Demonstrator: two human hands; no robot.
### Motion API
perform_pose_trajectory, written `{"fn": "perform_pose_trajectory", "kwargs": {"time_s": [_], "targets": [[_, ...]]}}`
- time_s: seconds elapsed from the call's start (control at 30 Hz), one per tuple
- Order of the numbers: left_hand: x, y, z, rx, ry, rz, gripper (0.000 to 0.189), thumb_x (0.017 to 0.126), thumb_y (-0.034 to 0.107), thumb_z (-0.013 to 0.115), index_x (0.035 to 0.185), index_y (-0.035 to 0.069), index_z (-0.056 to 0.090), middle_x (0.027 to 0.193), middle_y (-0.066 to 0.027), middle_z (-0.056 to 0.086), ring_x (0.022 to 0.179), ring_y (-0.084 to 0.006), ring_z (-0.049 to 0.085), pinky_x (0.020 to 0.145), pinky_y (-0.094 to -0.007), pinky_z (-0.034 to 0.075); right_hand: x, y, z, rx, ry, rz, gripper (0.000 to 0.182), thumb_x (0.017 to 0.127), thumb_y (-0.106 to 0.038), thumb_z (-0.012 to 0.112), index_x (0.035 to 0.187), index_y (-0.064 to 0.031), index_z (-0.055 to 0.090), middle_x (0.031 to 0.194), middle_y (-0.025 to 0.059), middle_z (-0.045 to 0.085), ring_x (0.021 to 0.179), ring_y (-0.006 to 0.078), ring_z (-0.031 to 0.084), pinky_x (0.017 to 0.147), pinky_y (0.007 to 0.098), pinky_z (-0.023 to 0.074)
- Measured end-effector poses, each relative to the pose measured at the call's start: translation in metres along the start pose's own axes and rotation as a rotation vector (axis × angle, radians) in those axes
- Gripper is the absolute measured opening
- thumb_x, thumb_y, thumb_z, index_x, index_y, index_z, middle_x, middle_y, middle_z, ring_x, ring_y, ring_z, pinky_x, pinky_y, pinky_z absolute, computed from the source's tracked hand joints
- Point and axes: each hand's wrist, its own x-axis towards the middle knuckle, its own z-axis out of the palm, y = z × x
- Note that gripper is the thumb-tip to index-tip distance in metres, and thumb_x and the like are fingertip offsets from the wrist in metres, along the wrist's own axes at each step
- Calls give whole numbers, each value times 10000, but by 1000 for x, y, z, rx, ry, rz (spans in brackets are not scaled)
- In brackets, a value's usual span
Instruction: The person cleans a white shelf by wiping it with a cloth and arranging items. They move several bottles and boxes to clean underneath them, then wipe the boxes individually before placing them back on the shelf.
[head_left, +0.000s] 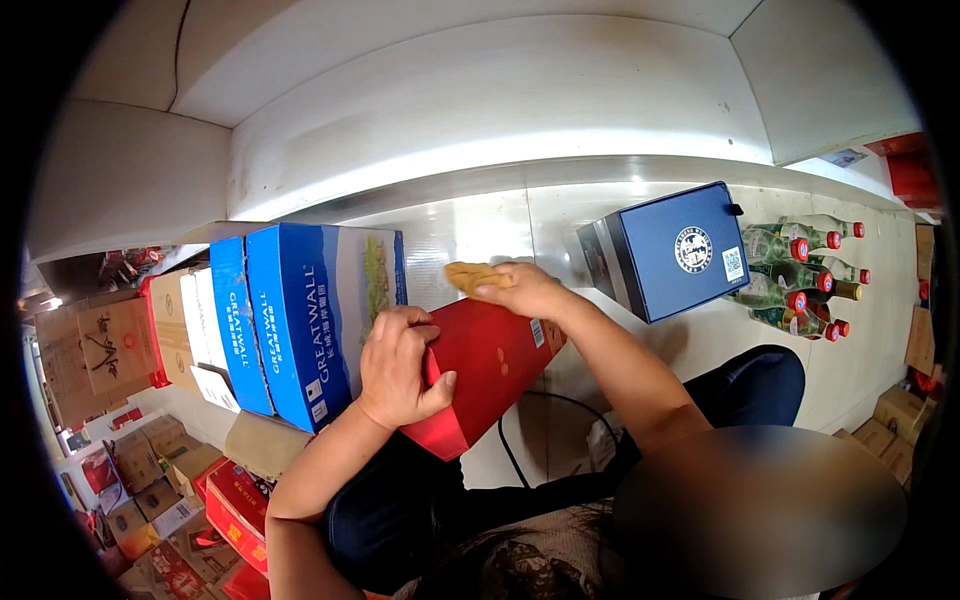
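Note:
A red box (491, 367) leans tilted in front of me, above my lap. My left hand (401, 367) grips its left end, thumb on one face and fingers over the edge. In my right hand (525, 291) is a bunched yellow-brown cloth (474, 279), held at the box's upper edge. Left of the hands stand blue and white Greatwall cartons (300, 322). To the right, a dark blue box (684, 251) with a round white emblem and a printed code rests on the tiled floor.
Several green glass bottles (787, 277) with red caps stand at the right. A white shelf unit (495, 97) spans the far side. Brown cartons (146, 450) and red boxes (236, 510) are stacked at the left. A black cable (510, 446) curves across the floor below the red box.

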Motion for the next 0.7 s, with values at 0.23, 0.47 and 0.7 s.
{"fn": "perform_pose_trajectory", "kwargs": {"time_s": [0.23, 0.47, 0.7], "targets": [[5, -1, 0, 36, 28, -85, 402, 681, 324, 626, 931, 28, 519, 972, -160, 516, 896, -327, 506, 737, -394, 444, 10, 130, -5, 343, 537, 145, 414, 876, -301, 590, 1172, -15, 553, 1061, 108, 622, 921, 197, 604, 833, 303, 459], [10, -16, 2, 52, 85, -435, 331, 790, 293, 572, 962, 18, 504, 974, -170, 524, 942, -354, 500, 782, -407, 429, -22, 168, 8, 863, 508, 477, 416, 911, -348, 520, 1239, -93, 484, 1101, 70, 607, 981, 218, 591, 850, 352, 458], [10, -34, 1, -10, 184, -741, 338, 912, 315, 468, 989, -11, 509, 972, -208, 551, 937, -367, 523, 821, -401, 413, -1, 119, 14, 1294, 489, 300, 442, 916, -421, 478, 1273, -160, 464, 1231, 55, 546, 1102, 223, 524, 912, 430, 413]]}}
